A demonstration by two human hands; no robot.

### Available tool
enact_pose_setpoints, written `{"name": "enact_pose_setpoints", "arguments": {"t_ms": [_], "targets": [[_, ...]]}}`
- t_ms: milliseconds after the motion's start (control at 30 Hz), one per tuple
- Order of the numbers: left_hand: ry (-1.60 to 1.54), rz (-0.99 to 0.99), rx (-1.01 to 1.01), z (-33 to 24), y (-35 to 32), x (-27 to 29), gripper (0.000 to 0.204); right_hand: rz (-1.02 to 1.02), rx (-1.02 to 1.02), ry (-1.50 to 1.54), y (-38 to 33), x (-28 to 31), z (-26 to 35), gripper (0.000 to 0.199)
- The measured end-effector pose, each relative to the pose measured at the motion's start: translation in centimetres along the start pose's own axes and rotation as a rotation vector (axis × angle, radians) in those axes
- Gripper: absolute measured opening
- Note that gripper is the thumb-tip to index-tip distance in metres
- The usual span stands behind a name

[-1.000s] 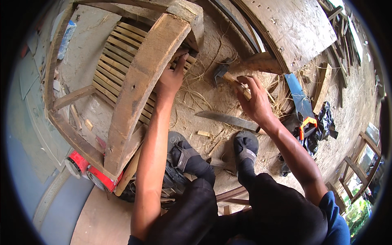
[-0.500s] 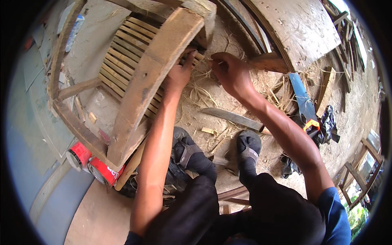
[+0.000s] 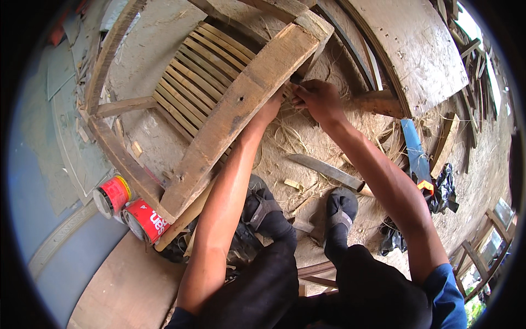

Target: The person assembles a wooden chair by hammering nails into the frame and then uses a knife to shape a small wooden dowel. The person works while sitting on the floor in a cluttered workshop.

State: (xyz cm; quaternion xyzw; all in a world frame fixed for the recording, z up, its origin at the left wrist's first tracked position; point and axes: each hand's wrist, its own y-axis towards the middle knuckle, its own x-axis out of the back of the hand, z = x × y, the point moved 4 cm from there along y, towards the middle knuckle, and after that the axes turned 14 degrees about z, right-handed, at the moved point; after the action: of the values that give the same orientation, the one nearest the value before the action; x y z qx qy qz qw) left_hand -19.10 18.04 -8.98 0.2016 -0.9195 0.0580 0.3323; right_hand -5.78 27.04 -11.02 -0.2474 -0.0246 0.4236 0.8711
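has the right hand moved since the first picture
Yes: against the machete, the right hand has shifted left and up the picture, to beside the left hand.

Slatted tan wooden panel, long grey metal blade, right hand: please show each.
Slatted tan wooden panel [image 3: 201, 68]: head view, middle slats.
Long grey metal blade [image 3: 326, 170]: head view, blade's middle.
Right hand [image 3: 322, 101]: head view, back of hand.
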Motion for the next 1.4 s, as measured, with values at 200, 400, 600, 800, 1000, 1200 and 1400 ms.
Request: {"name": "enact_pose_setpoints", "arguments": {"t_ms": [200, 400, 600, 800, 1000, 1200, 1400], "targets": [[0.016, -0.103, -0.134, -0.1, -0.7, 0.2, 0.013, -0.018, -0.012, -0.039, -0.2, 0.0, 0.2, 0.027], [0.029, -0.235, -0.171, -0.6, -1.1, 0.8, 0.014, -0.022, -0.01, 0.023, -0.1, 0.3, 0.0, 0.026], [0.127, -0.274, -0.14, 0.0, -1.0, 0.5, 0.014, -0.012, 0.004, 0.059, 0.0, 0.4, -0.2, 0.026], [0.124, -0.199, -0.063, 0.7, -1.3, -0.1, 0.012, -0.008, -0.013, 0.055, 0.0, 0.4, 0.0, 0.026], [0.067, -0.175, -0.08, 0.4, -1.3, -0.1, 0.01, -0.002, -0.035, 0.043, 0.0, 0.4, 0.2, 0.028], [-0.032, -0.148, -0.108, -0.2, -1.1, -0.3, 0.014, -0.005, -0.011, 0.067, 0.1, 0.5, 0.0, 0.027], [0.028, -0.168, -0.108, -0.5, -1.0, -0.2, 0.015, 0.013, 0.011, 0.045, 0.2, 0.6, -0.1, 0.026]]}}
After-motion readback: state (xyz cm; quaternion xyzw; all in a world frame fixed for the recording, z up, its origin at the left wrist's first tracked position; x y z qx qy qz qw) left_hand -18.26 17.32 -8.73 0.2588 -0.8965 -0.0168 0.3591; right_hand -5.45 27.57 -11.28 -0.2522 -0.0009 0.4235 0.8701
